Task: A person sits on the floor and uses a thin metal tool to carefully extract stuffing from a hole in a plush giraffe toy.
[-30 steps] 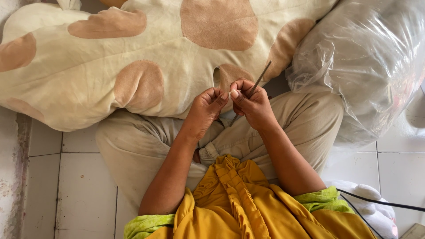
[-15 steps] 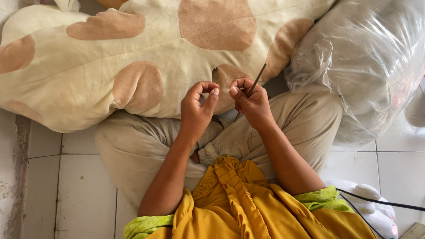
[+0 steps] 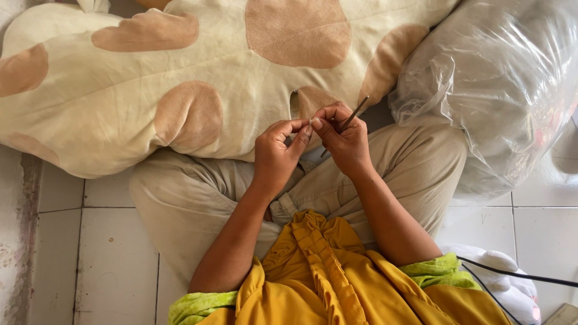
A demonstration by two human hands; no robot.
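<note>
Head view looks straight down at a person sitting cross-legged on a white tiled floor (image 3: 108,241). Both hands are up in front of the lap, close together, with their fingertips touching. The left hand (image 3: 276,153) is curled, and its thumb and first finger are pinched together at the tip. Whatever it pinches is too small to see. The right hand (image 3: 344,137) is closed around a thin dark stick (image 3: 354,114), maybe a needle or a hook. The stick pokes up and to the right out of the fist, and a short bit shows below the hand too. Just behind the hands lies a big soft cushion (image 3: 198,78), cream with light brown spots. It rests across the person's knees and reaches out to the left. A small slit (image 3: 295,103) shows in the cushion right above the fingers. The person wears tan trousers (image 3: 192,198) and a yellow top (image 3: 337,277) with green edges. On the right, a large clear plastic bag (image 3: 506,90) stuffed with white fluff leans against the knee. A black cable (image 3: 518,275) runs over something white in the bottom right corner.
</note>
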